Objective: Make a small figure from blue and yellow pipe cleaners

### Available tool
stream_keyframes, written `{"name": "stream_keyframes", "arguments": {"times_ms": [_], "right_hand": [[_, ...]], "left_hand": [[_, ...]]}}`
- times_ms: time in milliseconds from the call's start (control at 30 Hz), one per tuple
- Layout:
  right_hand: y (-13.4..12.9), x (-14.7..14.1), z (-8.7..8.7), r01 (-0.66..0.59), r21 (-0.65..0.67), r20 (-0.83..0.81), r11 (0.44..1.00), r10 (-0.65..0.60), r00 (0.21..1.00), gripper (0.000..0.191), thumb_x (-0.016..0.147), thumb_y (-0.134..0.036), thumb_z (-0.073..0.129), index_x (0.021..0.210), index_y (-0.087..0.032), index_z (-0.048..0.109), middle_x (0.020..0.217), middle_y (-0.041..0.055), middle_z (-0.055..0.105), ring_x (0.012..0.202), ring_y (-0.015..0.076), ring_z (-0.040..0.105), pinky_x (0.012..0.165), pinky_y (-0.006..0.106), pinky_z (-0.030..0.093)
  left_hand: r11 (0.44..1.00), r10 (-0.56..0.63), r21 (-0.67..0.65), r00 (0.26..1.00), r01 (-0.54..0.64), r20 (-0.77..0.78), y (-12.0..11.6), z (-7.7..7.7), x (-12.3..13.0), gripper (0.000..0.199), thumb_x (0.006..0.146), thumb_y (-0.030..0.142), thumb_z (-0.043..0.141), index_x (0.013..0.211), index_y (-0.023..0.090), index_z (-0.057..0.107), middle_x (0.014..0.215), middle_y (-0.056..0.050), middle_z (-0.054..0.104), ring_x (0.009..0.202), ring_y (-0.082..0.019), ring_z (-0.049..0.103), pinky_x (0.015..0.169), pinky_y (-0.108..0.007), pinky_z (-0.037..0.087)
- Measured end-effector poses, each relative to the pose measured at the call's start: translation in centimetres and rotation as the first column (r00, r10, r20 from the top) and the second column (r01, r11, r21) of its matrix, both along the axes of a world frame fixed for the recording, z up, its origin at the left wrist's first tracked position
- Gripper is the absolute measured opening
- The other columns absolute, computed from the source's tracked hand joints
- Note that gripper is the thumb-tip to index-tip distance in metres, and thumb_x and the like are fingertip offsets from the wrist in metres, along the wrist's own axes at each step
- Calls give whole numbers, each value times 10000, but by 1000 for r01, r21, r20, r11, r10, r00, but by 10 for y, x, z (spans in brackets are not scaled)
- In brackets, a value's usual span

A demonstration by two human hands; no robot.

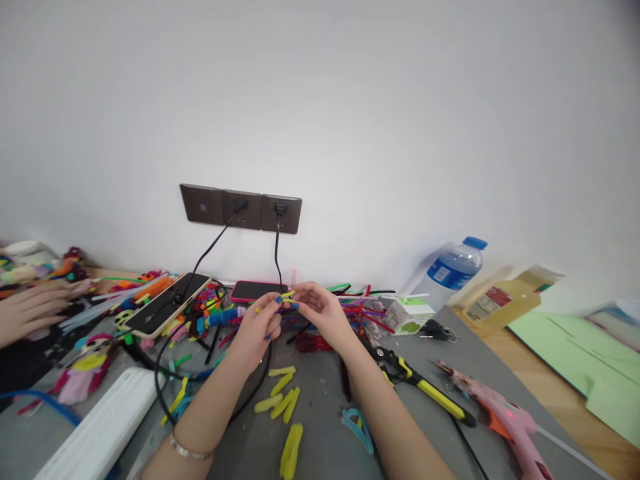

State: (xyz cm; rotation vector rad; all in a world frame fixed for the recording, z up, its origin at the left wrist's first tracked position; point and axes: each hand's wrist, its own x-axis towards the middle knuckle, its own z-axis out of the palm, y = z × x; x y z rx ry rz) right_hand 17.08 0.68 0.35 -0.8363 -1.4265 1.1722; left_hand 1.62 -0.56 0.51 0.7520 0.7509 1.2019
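My left hand (pixel 255 330) and my right hand (pixel 324 315) meet above the table. Between their fingertips is a short yellow pipe cleaner (pixel 288 295), pinched from both sides. Both hands have their fingers closed; my fingers partly cover the piece. Below them, several folded yellow pipe cleaner pieces (pixel 291 450) lie on the grey table mat (pixel 320 387). A bent light-blue pipe cleaner (pixel 357 430) rests by my right forearm. Beyond my hands, a phone in a pink case (pixel 255 291) lies near the wall, with loose colourful pipe cleaners (pixel 367 313) to its right.
Yellow-handled pliers (pixel 435 397) and a pink glue gun (pixel 505 407) lie at right. Behind them stand a water bottle (pixel 453 270) and a yellow-liquid bottle (pixel 505 300). A white power strip (pixel 107 427), cables, another phone (pixel 170 307) and another person's hand (pixel 35 310) are at left.
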Motion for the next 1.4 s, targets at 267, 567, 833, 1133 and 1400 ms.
{"name": "stream_keyframes", "arguments": {"times_ms": [267, 567, 833, 1133, 1400], "right_hand": [[2, 5, 1, 149, 62, 55, 987, -152, 987, 101, 747, -274, 703, 798, -191, 676, 757, 28, 683, 699, 171, 614, 696, 316, 502], [2, 5, 4, 123, 35, 66, 992, -125, 990, 145, 752, -325, 702, 761, -185, 665, 684, 13, 656, 626, 156, 588, 639, 297, 489], [-1, 5, 8, 80, 45, 84, 996, -83, 993, 172, 775, -353, 691, 764, -187, 648, 693, 16, 655, 656, 164, 592, 662, 299, 482], [-2, 4, 9, 65, 46, 96, 997, -69, 993, 185, 779, -360, 688, 771, -180, 647, 701, 15, 659, 668, 159, 599, 666, 283, 472], [-3, 5, 9, 69, 49, 112, 996, -74, 991, 143, 776, -322, 676, 768, -182, 648, 699, 9, 664, 665, 155, 602, 662, 277, 463]], "left_hand": [[999, -29, 31, 997, 32, -78, -2, 2, 1, 306, 669, 353, 784, 815, 157, 600, 664, 40, 597, 370, 9, 205, 379, -168, 162], [875, 320, 482, 813, -57, -486, 3, 4, -13, 100, 717, 191, 716, 816, 182, 732, 804, -42, 693, 560, -104, 508, 536, -216, 368], [790, 435, 612, 742, -42, -510, 2, 0, -13, 65, 730, 161, 703, 741, 209, 745, 767, -30, 668, 504, -101, 408, 518, -237, 308], [779, 457, 624, 741, -67, -492, 3, 0, -13, 35, 725, 180, 708, 719, 186, 742, 726, -21, 679, 505, -98, 408, 511, -231, 315], [709, 537, 704, 666, -24, -518, 4, -4, -15, 63, 767, 176, 665, 739, 176, 720, 738, -7, 682, 527, -94, 446, 522, -220, 355]]}}
